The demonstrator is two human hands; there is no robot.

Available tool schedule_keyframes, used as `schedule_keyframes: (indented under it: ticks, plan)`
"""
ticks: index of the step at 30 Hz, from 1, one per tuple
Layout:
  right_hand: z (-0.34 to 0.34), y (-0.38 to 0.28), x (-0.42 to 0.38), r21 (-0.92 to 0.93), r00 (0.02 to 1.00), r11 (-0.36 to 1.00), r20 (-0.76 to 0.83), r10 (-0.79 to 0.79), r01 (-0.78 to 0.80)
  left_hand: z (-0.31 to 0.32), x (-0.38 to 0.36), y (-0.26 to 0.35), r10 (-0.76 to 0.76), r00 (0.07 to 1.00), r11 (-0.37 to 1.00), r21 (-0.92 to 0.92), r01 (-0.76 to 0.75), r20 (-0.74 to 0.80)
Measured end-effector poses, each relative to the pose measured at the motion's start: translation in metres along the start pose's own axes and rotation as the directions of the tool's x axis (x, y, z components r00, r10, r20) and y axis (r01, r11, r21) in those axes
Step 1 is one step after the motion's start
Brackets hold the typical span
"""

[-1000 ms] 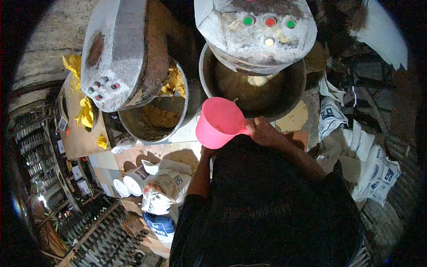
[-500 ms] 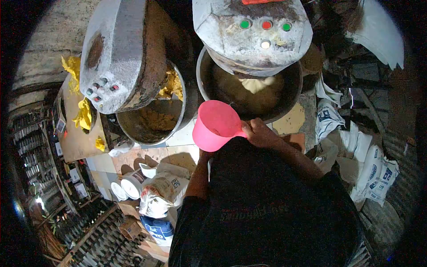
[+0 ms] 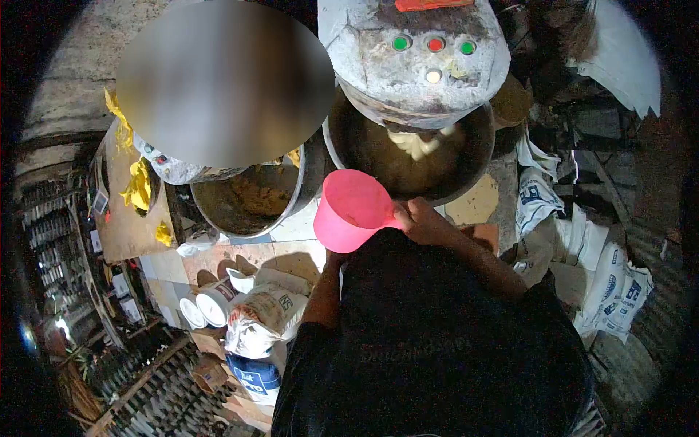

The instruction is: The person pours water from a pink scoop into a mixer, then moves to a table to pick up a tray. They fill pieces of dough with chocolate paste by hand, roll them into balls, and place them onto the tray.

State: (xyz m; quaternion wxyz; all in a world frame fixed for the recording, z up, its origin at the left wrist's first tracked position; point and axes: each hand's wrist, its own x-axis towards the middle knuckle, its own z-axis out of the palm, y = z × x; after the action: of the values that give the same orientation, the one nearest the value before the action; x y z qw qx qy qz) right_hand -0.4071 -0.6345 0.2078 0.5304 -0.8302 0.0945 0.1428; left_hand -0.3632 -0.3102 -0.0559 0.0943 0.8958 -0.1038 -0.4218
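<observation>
A pink plastic dipper (image 3: 349, 207) is held in front of my chest, its handle pointing right. My right hand (image 3: 421, 221) is closed around that handle. My left hand (image 3: 335, 258) is under the dipper's body, its fingers hidden behind the pink wall. Just beyond the dipper stands a large metal mixing bowl (image 3: 489, 149), with pale dough (image 3: 416, 144) inside, beneath a worn white mixer head (image 3: 419, 76) with green and red buttons.
A second metal bowl (image 3: 300, 191) with yellowish residue stands at the left; a blurred oval covers most of the machine above it. Yellow plastic pieces (image 3: 137, 186) lie on a board (image 3: 120, 226). Sacks (image 3: 266, 313) and white tubs (image 3: 217, 304) stand lower left, more sacks (image 3: 619, 291) at right.
The dipper has lowered slightly towards me, with my right hand still on its handle. The pale dough in the bowl has changed shape. A blurred oval now covers the left machine.
</observation>
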Motion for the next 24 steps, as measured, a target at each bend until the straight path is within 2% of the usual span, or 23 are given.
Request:
schedule_keyframes:
  ticks: [1,4,6,8,10,13,14,16,20,21,22,23,24]
  plan:
    - [0.004,0.009,0.002,-0.056,1.0,0.998,0.005,-0.025,0.025,0.0,0.001,0.0,0.004,1.0,1.0,-0.003,-0.004,-0.001]
    - [0.015,0.02,0.002,0.09,0.997,0.996,-0.081,0.004,0.003,-0.003,-0.001,0.008,0.011,1.0,1.0,-0.002,-0.011,-0.006]
    - [0.02,0.027,0.004,0.058,0.995,0.998,-0.093,-0.024,0.03,-0.004,-0.001,0.008,0.014,1.0,1.0,-0.008,-0.014,-0.008]
    - [0.018,0.03,0.004,0.026,0.999,1.0,-0.048,0.008,-0.007,-0.003,-0.002,0.008,0.016,1.0,1.0,-0.007,-0.016,-0.006]
    - [-0.001,0.003,0.003,-0.019,0.993,0.994,0.049,0.105,-0.104,0.0,0.0,0.009,0.021,1.0,1.0,-0.007,-0.021,-0.009]
    - [-0.007,-0.001,-0.002,-0.259,0.97,0.937,0.001,-0.242,0.234,0.009,0.003,0.002,0.035,0.999,0.999,-0.006,-0.035,-0.015]
    - [-0.006,0.001,-0.003,-0.359,0.931,0.873,-0.028,-0.363,0.33,0.013,0.002,-0.002,0.039,0.999,0.999,-0.007,-0.039,-0.015]
    - [0.004,0.015,0.003,-0.597,0.773,0.654,-0.088,-0.628,0.464,0.019,-0.002,-0.012,0.056,0.998,0.998,0.004,-0.056,-0.014]
    - [0.004,0.016,0.008,-0.704,0.664,0.509,-0.071,-0.744,0.495,0.027,-0.008,-0.036,0.117,0.993,0.991,0.072,-0.116,-0.01]
    - [0.0,0.009,0.009,-0.7,0.634,0.492,-0.073,-0.77,0.517,0.022,-0.013,-0.039,0.08,0.996,0.996,-0.034,-0.081,-0.043]
    - [-0.004,0.0,0.012,-0.696,0.6,0.473,-0.075,-0.797,0.541,0.007,-0.027,-0.036,-0.037,0.997,0.961,-0.277,0.017,-0.065]
    - [-0.008,-0.013,0.016,-0.57,0.713,0.627,-0.099,-0.694,0.531,-0.006,-0.046,-0.034,0.033,0.98,0.943,-0.319,-0.096,-0.198]
    - [-0.015,-0.03,0.02,-0.434,0.813,0.758,-0.094,-0.575,0.486,-0.011,-0.053,-0.04,0.047,0.977,0.968,-0.232,-0.096,-0.206]
